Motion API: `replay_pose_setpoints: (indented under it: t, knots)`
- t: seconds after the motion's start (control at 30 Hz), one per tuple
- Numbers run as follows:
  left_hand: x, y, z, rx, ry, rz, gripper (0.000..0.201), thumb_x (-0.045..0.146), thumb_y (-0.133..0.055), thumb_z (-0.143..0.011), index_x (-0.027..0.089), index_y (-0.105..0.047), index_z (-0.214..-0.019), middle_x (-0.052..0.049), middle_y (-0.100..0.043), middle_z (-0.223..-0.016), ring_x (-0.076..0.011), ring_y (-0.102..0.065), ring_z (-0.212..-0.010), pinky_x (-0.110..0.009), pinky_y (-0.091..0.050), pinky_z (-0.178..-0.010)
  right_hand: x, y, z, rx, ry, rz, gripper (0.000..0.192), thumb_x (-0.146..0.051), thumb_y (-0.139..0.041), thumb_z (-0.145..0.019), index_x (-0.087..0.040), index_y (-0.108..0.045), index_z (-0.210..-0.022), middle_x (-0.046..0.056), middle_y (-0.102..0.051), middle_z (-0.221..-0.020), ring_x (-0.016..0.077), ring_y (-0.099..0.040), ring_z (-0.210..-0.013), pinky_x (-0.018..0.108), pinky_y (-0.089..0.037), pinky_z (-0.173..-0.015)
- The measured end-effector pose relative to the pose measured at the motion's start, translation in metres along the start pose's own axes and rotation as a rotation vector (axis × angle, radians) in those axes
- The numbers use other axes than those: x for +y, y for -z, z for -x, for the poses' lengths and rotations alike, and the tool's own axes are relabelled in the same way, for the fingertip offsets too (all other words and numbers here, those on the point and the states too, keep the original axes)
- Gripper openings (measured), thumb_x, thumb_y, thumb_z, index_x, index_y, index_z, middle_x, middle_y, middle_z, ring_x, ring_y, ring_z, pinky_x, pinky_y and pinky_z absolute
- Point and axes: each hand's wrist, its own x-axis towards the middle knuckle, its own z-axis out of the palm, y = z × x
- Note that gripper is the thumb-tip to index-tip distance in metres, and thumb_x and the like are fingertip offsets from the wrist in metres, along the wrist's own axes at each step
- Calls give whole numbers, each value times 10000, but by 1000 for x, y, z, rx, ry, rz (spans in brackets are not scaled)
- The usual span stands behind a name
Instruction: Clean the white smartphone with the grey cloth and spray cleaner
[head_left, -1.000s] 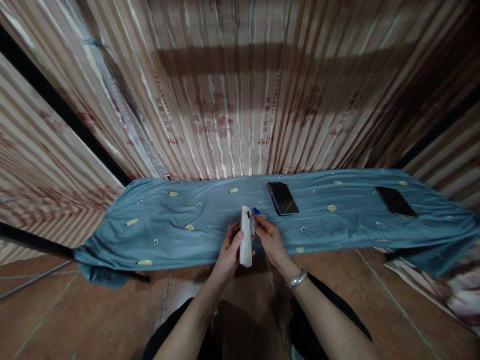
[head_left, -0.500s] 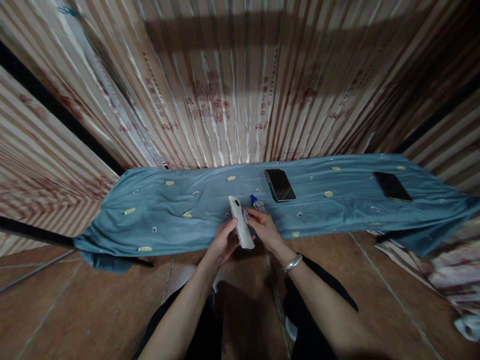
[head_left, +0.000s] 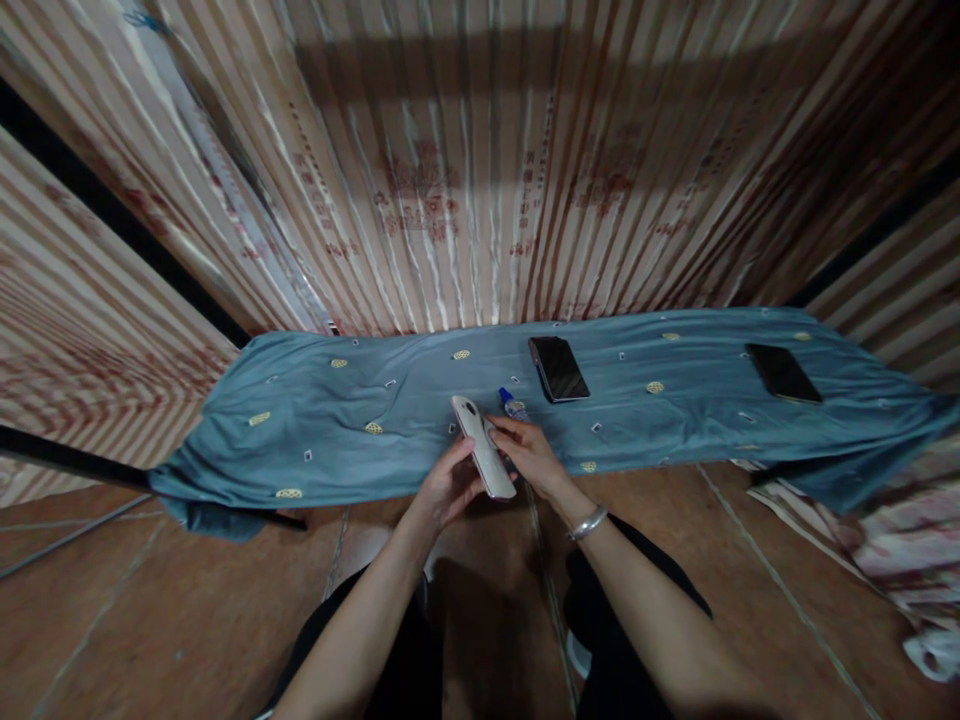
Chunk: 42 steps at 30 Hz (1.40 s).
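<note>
A white phone (head_left: 481, 456), back side up with a round camera near its top, is held tilted over the front edge of a blue-grey cloth (head_left: 360, 440). My left hand (head_left: 444, 487) grips its lower left side. My right hand (head_left: 531, 456) holds its right edge, a metal bracelet on that wrist. Just behind my right fingers a small bottle with a blue cap (head_left: 512, 403) lies on the cloth.
Two dark phones lie screen-up on the cloth: one in the middle (head_left: 557, 368), one at the far right (head_left: 782, 372). Striped curtains hang behind and on both sides. A brown tiled floor (head_left: 150, 620) lies below, with crumpled fabric (head_left: 907, 560) at the right.
The white phone has turned from nearly upright on edge to tilted with its top leaning left, back facing up. Both hands sank slightly with it; the blue-capped bottle now shows clear of my fingers.
</note>
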Motion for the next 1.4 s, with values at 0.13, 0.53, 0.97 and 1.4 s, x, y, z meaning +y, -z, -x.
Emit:
replay_pose_setpoints:
  t: [0.13,0.53,0.97,1.4]
  knots:
    - [2,0,3,-29,-2,11,379,275,-773,-728,214,-631,-1073,-24,-718,-935,-205,-695,-859,-517,-564,-929,-4,1,2,-52,-12,11,342,-406,-729,-698,-220,-801,-977,-3,-759,-825,137,-612,-629,251,-520,-571]
    - [-2,3,7,-2,13,-90,683,233,-819,-673,308,-535,-1290,-10,-694,-1024,-209,-689,-879,-466,-576,-852,7,6,-1,-136,-14,92,348,-420,-686,-765,-208,-786,-1022,22,-775,-908,155,-657,-708,252,-517,-607]
    - [6,5,12,15,26,-38,810,216,-805,-705,395,-433,-1402,15,-679,-1021,-193,-687,-846,-475,-583,-848,9,7,-3,-206,-43,158,301,-349,-647,-808,-178,-771,-1022,34,-751,-904,133,-609,-681,242,-478,-607]
    - [-2,12,6,90,-152,-38,811,136,-867,-569,288,-563,-1306,35,-671,-965,-119,-629,-842,-257,-463,-826,16,4,-4,-250,-3,165,369,-446,-658,-821,-190,-758,-1067,59,-766,-1035,229,-691,-995,379,-528,-926]
